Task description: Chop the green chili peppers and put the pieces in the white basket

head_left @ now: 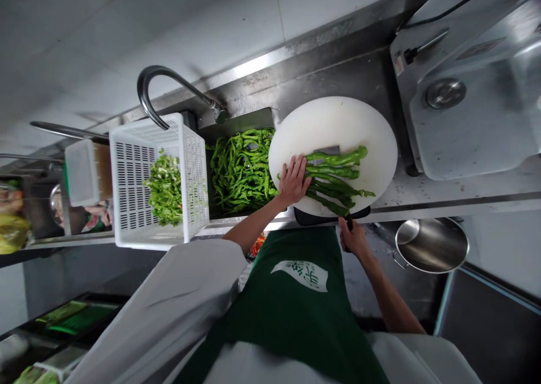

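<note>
A bunch of long green peppers (338, 173) lies side by side on a round white cutting board (338, 119). Over their left ends rests my left hand (293, 182), flat with its fingers stretched out. My right hand (354, 239) is closed around the black handle of a knife (349, 222) at the board's front edge. A grey flat piece shows among the peppers and looks like part of the blade; the peppers hide the rest. Left of the board, a sink basin holds a heap of green peppers (243, 170).
A white plastic basket (194, 187) with chopped leafy greens (164, 190) stands left of the basin. Behind it curves a metal faucet (146, 85). To the right is a steel sink (477, 130); below it sits a metal pot (435, 249). A wall runs along the back.
</note>
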A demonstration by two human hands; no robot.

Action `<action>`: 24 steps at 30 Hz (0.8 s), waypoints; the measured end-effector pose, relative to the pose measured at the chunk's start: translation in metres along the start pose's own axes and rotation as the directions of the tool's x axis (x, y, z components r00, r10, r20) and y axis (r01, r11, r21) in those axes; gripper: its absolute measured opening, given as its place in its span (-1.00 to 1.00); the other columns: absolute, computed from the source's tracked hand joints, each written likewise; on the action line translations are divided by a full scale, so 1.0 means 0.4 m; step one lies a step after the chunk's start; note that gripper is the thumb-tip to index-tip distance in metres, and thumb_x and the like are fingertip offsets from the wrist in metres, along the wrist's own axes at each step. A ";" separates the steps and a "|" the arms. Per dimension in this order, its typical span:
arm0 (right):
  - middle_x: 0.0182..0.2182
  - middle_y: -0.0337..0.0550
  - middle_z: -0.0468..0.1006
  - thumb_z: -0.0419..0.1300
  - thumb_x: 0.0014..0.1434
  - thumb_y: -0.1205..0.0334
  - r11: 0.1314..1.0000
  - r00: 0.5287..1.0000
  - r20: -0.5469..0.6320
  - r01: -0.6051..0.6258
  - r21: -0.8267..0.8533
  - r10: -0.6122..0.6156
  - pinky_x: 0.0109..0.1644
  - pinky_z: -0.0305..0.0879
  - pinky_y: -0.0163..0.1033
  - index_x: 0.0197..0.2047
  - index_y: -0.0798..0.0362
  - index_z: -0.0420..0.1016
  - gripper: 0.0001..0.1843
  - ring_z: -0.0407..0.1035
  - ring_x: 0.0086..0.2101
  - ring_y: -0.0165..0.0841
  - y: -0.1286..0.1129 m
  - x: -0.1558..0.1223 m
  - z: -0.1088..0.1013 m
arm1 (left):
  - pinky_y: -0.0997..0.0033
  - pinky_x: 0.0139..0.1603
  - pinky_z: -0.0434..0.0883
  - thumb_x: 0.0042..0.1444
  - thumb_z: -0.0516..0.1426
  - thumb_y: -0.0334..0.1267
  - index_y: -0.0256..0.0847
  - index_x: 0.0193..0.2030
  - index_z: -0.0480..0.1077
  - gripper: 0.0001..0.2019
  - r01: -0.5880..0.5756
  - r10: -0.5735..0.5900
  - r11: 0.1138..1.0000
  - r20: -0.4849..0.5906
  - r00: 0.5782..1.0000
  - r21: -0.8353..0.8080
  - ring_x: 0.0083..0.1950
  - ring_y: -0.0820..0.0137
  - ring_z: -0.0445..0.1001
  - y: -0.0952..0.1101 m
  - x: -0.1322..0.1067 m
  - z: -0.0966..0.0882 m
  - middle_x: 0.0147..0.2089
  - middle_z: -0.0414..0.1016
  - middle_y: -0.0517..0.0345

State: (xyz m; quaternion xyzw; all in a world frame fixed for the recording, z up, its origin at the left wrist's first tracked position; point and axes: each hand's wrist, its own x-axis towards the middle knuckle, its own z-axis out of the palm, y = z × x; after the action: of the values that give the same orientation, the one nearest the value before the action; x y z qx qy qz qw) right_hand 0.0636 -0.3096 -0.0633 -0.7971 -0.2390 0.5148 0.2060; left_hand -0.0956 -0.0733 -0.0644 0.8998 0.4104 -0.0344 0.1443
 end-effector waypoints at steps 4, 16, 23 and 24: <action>-0.72 -0.15 0.41 0.02 0.36 -0.28 1.000 1.000 -0.028 0.010 -0.001 -0.010 -0.33 0.39 -0.16 -0.44 -0.11 0.27 -0.50 0.43 -0.61 -0.21 -0.028 -0.013 0.028 | -0.09 0.64 -0.20 0.48 -0.24 0.04 -0.30 0.64 -0.18 -0.29 -0.019 0.019 1.000 -0.011 1.000 -0.010 0.68 0.15 -0.33 -0.002 -0.002 0.002 0.67 -0.22 0.04; -0.63 -0.11 0.50 -0.05 0.44 -0.19 0.986 0.993 -0.103 -0.069 -0.155 0.053 -0.18 0.39 -0.14 -0.22 0.01 0.46 -0.51 0.57 -0.41 -0.10 -0.083 -0.053 0.086 | -0.20 0.62 -0.36 0.47 -0.21 0.12 -0.32 0.64 -0.23 -0.23 -0.132 0.131 0.991 -0.034 0.991 -0.020 0.68 0.10 -0.27 -0.046 -0.004 -0.012 0.66 -0.20 -0.10; -0.65 -0.12 0.50 -0.08 0.46 -0.18 0.990 0.996 -0.036 -0.091 -0.111 0.088 -0.23 0.40 -0.17 -0.19 0.06 0.51 -0.46 0.50 -0.54 -0.20 -0.110 -0.044 0.111 | -0.13 0.63 -0.34 0.46 -0.20 0.13 -0.39 0.63 -0.24 -0.20 -0.166 0.165 0.984 -0.036 0.986 -0.057 0.68 0.10 -0.29 -0.073 0.012 -0.005 0.66 -0.21 -0.17; -0.64 -0.11 0.51 -0.09 0.47 -0.19 0.989 0.995 -0.024 -0.100 -0.110 0.098 -0.26 0.40 -0.18 -0.18 0.07 0.51 -0.44 0.48 -0.56 -0.20 -0.118 -0.044 0.117 | -0.13 0.63 -0.35 0.46 -0.20 0.12 -0.38 0.63 -0.24 -0.20 -0.167 0.165 0.984 -0.034 0.986 -0.059 0.68 0.10 -0.29 -0.073 0.012 -0.003 0.66 -0.20 -0.17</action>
State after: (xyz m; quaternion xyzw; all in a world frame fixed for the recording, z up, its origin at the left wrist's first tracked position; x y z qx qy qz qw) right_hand 0.0063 -0.2786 -0.0415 -0.8230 -0.2257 0.5027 0.1377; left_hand -0.1141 -0.0512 -0.0707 0.9264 0.3370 0.0035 0.1681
